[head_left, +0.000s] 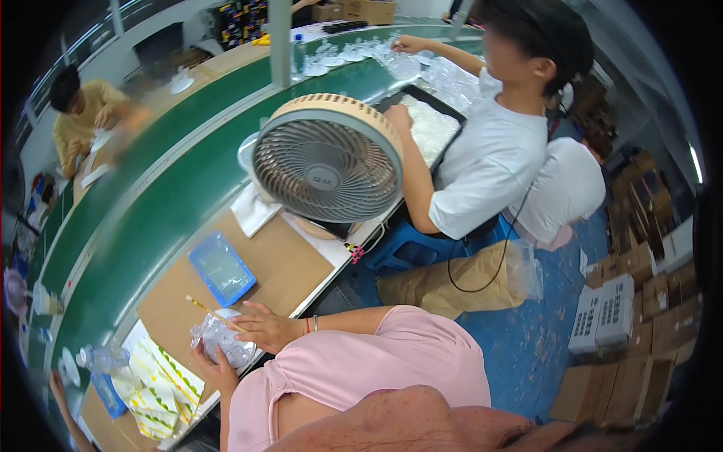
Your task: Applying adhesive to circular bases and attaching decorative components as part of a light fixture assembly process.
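Observation:
At the near edge of the workbench, my left hand (217,368) is closed round a clear, shiny plastic piece (226,343), holding it from below. My right hand (271,328) lies over the same piece and pinches a thin brown paintbrush (205,307), its pale tip pointing away to the upper left. Fingers hide part of the clear piece, so its exact shape cannot be made out. Just beyond my hands, a shallow blue tray (247,285) with something pale and translucent in it rests on the brown cardboard (297,260).
A large round fan (324,169) stands on the bench, with a white cloth (254,209) beside it. The green conveyor belt (169,218) runs behind. Left are a plastic bottle (104,358) and patterned cloth (162,384). A co-worker (489,158) sits at right; cartons (602,313) line the floor.

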Demonstrator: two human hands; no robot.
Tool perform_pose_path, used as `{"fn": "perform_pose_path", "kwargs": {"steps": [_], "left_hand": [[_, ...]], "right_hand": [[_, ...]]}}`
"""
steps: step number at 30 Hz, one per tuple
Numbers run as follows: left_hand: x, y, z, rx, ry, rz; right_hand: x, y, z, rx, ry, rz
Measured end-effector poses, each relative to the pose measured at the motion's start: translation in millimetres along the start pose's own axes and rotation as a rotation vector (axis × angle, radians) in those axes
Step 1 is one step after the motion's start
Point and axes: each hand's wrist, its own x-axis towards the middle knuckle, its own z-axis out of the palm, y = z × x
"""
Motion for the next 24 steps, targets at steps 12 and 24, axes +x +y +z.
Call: {"fn": "perform_pose_path", "kwargs": {"steps": [12,24], "left_hand": [[-1,11,-2,-0.186,0.031,0.031],[5,31,2,0.153,-0.059,0.057]], "right_hand": [[36,-12,-57,-0.086,0.068,-0.184],[219,129,-112,-0.362,0.288,0.346]]}}
